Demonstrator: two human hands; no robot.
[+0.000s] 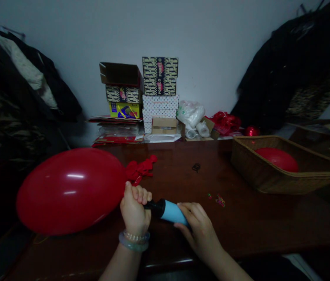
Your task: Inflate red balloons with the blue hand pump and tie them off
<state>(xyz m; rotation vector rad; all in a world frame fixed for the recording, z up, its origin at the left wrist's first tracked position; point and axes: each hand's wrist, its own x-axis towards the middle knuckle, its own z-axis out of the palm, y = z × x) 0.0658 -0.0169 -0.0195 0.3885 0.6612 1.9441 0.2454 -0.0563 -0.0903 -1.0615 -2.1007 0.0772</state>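
Observation:
A large inflated red balloon [71,191] extends leftward from my left hand [137,207], which is closed around its neck where it meets the black nozzle of a balloon pump [173,212]. The pump has a light blue barrel and lies slanted between my hands. My right hand [198,228] grips the barrel's right end, thumb below and fingers on top; the rest of the pump is hidden by that hand. Just behind my left hand lies a pile of limp red balloons [140,168].
Small coloured rubber bands [220,200] and a dark looped item [196,167] lie on the brown table [176,156]. At right, a wicker basket [270,181] holds another red balloon [279,159]. Stacked boxes [160,76] and plastic bags [191,113] stand along the wall; clothes hang at both sides.

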